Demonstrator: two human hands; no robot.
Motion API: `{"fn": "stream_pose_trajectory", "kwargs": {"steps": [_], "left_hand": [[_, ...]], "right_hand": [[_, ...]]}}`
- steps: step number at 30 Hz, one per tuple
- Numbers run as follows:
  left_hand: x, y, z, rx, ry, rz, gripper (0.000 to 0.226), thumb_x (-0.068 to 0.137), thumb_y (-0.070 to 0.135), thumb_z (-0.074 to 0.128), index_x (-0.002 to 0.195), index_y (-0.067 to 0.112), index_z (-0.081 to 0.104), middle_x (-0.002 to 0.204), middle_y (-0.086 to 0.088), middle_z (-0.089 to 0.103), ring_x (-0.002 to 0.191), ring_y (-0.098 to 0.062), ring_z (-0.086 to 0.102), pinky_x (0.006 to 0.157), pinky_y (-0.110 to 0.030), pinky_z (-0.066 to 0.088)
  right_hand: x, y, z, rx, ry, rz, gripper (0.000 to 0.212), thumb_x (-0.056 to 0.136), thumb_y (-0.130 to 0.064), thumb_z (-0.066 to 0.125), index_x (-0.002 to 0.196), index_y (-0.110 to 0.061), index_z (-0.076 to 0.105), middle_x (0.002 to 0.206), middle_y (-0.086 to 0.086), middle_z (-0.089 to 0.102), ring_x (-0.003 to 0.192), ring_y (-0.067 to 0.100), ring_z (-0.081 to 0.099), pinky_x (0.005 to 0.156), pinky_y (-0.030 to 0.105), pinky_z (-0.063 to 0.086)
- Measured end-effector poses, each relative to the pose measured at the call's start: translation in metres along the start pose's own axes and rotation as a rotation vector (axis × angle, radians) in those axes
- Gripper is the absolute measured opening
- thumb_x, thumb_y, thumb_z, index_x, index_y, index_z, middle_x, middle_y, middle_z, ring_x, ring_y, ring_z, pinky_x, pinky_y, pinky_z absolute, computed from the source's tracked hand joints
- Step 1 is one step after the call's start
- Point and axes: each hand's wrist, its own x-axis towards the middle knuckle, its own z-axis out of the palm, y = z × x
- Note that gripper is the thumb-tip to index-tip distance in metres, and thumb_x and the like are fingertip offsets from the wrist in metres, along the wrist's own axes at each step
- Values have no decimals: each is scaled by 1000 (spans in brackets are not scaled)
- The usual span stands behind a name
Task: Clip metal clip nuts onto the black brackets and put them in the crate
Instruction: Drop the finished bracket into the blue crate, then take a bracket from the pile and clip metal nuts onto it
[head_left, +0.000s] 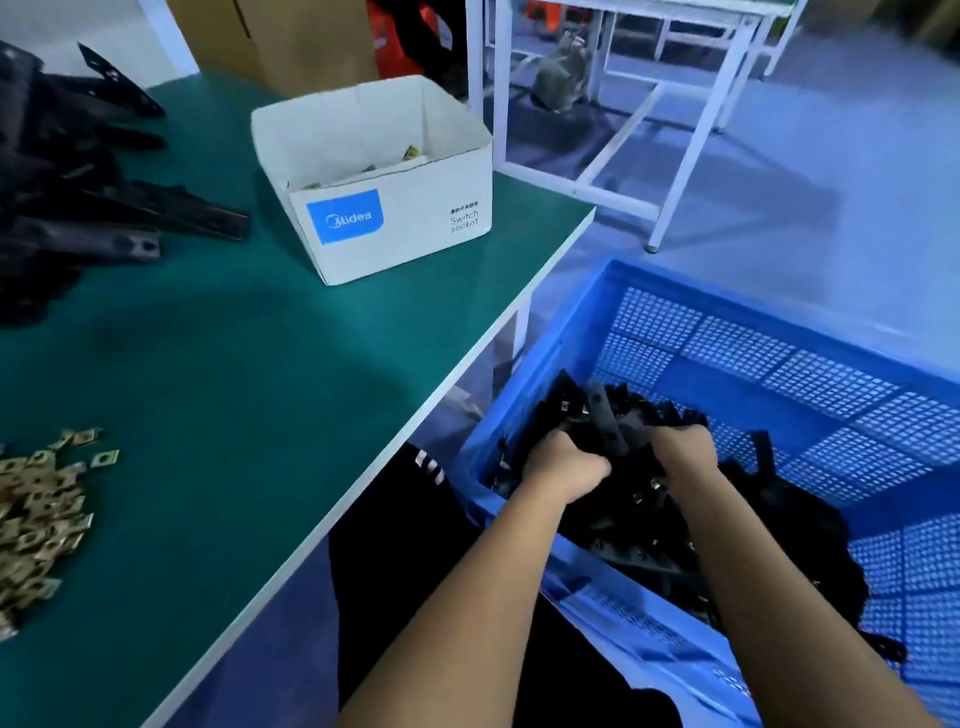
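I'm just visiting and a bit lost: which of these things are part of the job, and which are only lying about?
Part of the job:
- blue crate
- black brackets in the crate, gripped by left hand and right hand
- bracket pile on the table
- metal clip nuts

Lying about:
- white cardboard box
- white frame

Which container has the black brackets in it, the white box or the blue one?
The blue crate beside the table, where both hands grip the bracket pile. The white cardboard box on the green table holds only a few small bits.
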Motion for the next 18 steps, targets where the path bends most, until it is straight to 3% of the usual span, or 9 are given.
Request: {"fn": "stream_pose_trajectory", "kwargs": {"steps": [3, 5, 6, 8, 10, 12, 14, 18], "left_hand": [[1, 1, -10, 64, 56, 18, 17, 80, 21, 64, 90, 9, 59, 88, -11, 63, 81, -27, 63, 61, -30, 43], [0, 7, -17, 94, 114, 61, 17, 80, 15, 59, 87, 2, 50, 77, -3, 55, 71, -24, 55, 55, -30, 41], [-2, 10, -21, 108, 147, 98, 17, 80, 13, 58, 89, -1, 51, 76, -2, 55, 71, -24, 55, 56, -32, 43], [-9, 18, -33, 119, 241, 204, 14, 83, 11, 57, 95, 7, 62, 89, -2, 65, 85, -26, 61, 72, -37, 53], [-21, 30, -49, 74, 370, 355, 17, 85, 8, 58, 100, 14, 66, 97, 2, 69, 93, -22, 64, 85, -32, 54], [-39, 46, -69, 8, 481, 540, 21, 85, 4, 59, 101, 16, 66, 93, 6, 69, 90, -16, 66, 86, -29, 54], [-56, 64, -93, -87, 551, 679, 21, 84, 2, 62, 97, 17, 66, 86, 9, 68, 84, -13, 68, 83, -28, 55], [-94, 73, -154, -238, 743, 759, 20, 79, 3, 65, 88, 21, 64, 79, 14, 67, 80, 0, 66, 76, -15, 52]], "right_hand": [[-2, -2, 2, -111, 27, -37, 18, 91, -15, 71, 84, 1, 68, 74, 19, 69, 69, 35, 72, 64, 44, 61], [-10, -8, 6, -123, 61, -65, 18, 90, -14, 66, 77, -3, 61, 67, 15, 59, 59, 31, 61, 54, 37, 51], [-17, -13, 6, -143, 99, -95, 20, 87, -15, 65, 72, -5, 56, 65, 12, 56, 58, 30, 57, 53, 34, 47], [-35, -26, 9, -167, 161, -182, 15, 82, -17, 65, 74, -6, 59, 73, 14, 62, 69, 34, 62, 62, 37, 50], [-56, -44, 14, -143, 214, -323, 15, 83, -16, 64, 93, -9, 72, 93, 18, 73, 92, 39, 68, 82, 41, 54], [-85, -69, 22, -114, 266, -502, 21, 87, -16, 62, 102, -14, 75, 103, 15, 76, 104, 38, 68, 91, 42, 53], [-119, -97, 32, -119, 270, -678, 17, 89, -20, 61, 101, -17, 74, 100, 10, 77, 100, 37, 68, 86, 41, 53], [-192, -143, 56, -129, 170, -979, 11, 89, -28, 62, 92, -21, 70, 87, 5, 75, 88, 32, 67, 72, 37, 50]]}}
